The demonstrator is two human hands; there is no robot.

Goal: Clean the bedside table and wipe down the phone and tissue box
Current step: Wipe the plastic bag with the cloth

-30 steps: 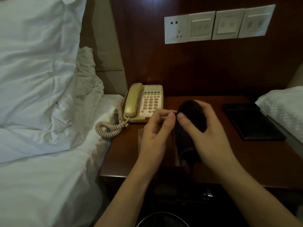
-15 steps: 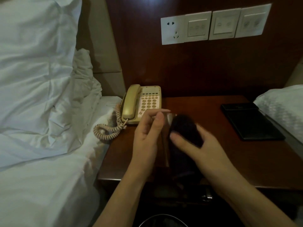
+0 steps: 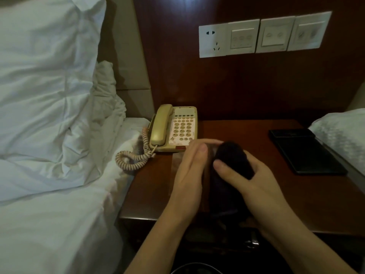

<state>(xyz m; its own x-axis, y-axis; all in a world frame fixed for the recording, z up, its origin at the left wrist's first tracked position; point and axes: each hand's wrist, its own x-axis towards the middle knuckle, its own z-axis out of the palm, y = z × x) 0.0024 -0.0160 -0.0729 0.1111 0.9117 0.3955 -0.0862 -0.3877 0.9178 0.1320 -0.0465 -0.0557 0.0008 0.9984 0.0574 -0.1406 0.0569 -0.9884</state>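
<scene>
On the left rear of the dark wooden bedside table (image 3: 296, 196) stands a beige corded phone (image 3: 181, 129), handset on its cradle. In front of it stands a brown tissue box (image 3: 176, 171), dim and largely hidden by my hands. My left hand (image 3: 189, 171) holds the box from its left side, thumb up and fingers over the top. My right hand (image 3: 248, 184) grips a dark cloth (image 3: 233, 155) and presses it against the box's right side.
The phone's coiled cord (image 3: 134, 159) hangs over the table's left edge toward the bed (image 3: 49, 224) with white pillows. A black folder (image 3: 304, 153) lies at the right, beside another pillow (image 3: 343, 133). Wall sockets and switches (image 3: 262, 34) sit above.
My right hand slid the cloth down and leftward along the box, then a little back up. My left hand kept its hold.
</scene>
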